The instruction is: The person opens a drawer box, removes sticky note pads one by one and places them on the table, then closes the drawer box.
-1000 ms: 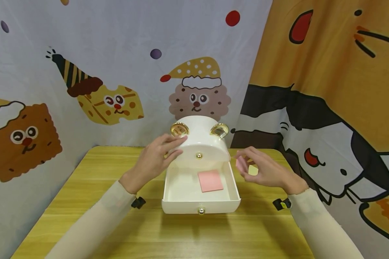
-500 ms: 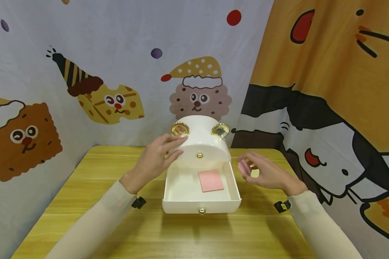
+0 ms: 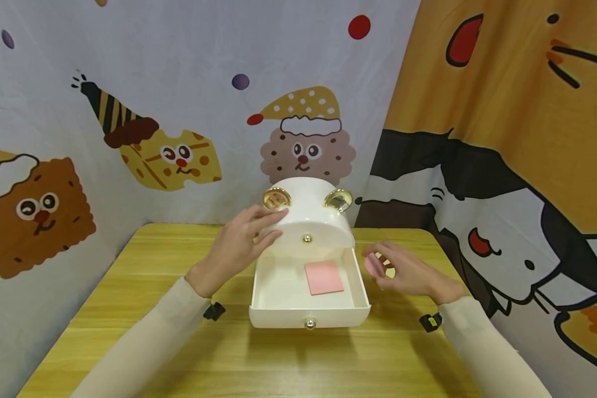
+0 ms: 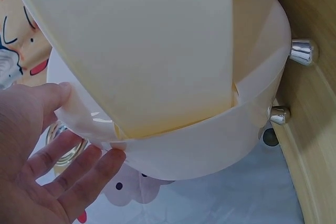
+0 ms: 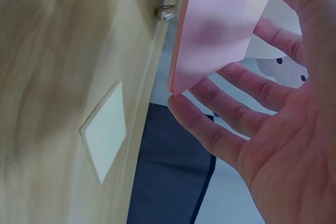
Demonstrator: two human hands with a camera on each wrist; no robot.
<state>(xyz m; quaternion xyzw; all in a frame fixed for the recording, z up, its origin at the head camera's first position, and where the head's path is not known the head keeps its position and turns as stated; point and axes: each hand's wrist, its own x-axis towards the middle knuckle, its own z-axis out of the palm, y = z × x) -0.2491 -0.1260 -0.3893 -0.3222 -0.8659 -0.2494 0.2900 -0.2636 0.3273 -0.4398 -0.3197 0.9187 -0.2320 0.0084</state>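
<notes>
A white storage box (image 3: 308, 204) with two gold ears stands on the table, its lower drawer (image 3: 278, 287) pulled out. Inside that drawer lies a pink sticky note pad (image 3: 324, 277). My left hand (image 3: 231, 249) rests on the box's upper left side, fingers extended and touching the shell. To the right of the drawer, my right hand (image 3: 408, 269) pinches another pink sticky note pad (image 5: 215, 35) by its edges, raised over the table. A pale yellow sticky note pad (image 5: 105, 132) lies on the tabletop below it, mostly hidden by the fingers in the head view.
The wooden table (image 3: 169, 342) extends around the box. A printed curtain (image 3: 194, 72) hangs close behind and along the right side. The upper drawer with its gold knob (image 3: 307, 239) is closed. Short metallic feet (image 4: 303, 52) carry the box.
My right hand has lowered slightly with the pink sticky note pad still pinched in it. The left hand, the box and the drawer stay where they were.
</notes>
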